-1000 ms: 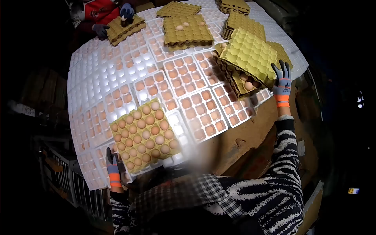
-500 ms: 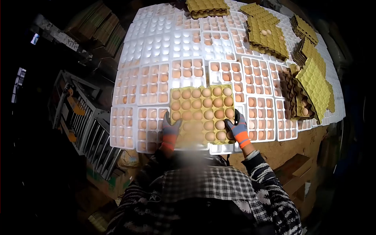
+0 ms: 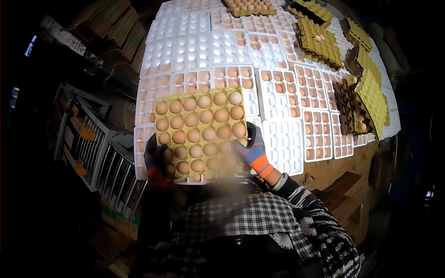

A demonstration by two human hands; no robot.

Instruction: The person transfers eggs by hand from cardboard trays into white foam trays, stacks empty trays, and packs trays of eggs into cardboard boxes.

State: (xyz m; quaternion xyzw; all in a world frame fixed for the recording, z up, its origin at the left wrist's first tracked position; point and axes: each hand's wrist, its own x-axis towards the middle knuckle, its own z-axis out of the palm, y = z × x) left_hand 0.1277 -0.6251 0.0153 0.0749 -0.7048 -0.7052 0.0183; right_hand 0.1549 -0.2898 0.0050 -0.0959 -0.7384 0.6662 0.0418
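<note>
A yellow tray full of brown eggs (image 3: 201, 127) is held level above the white trays near my body. My left hand (image 3: 157, 155), in a dark grey glove, grips its left edge. On the right edge, near the front corner, is my right hand (image 3: 252, 150) in a grey and orange glove, thumb over the rim. A blur covers the tray's front right part and hides some eggs. Just right of my right hand lies an empty white tray (image 3: 283, 146). Beyond it is a white tray partly filled with eggs (image 3: 279, 92).
White trays (image 3: 192, 46), some with eggs, cover the table. At the right, yellow egg trays (image 3: 371, 102) lean in a stack; more stacks (image 3: 320, 41) stand behind. A tray of eggs (image 3: 250, 6) is at the far edge. Left are a metal roller frame (image 3: 104, 160) and stacked cardboard (image 3: 106, 28).
The egg tray has moved left and up off the spot near the table's front, held in both hands. The white tray beside it is now uncovered. At the far edge, eggs now show in the tray.
</note>
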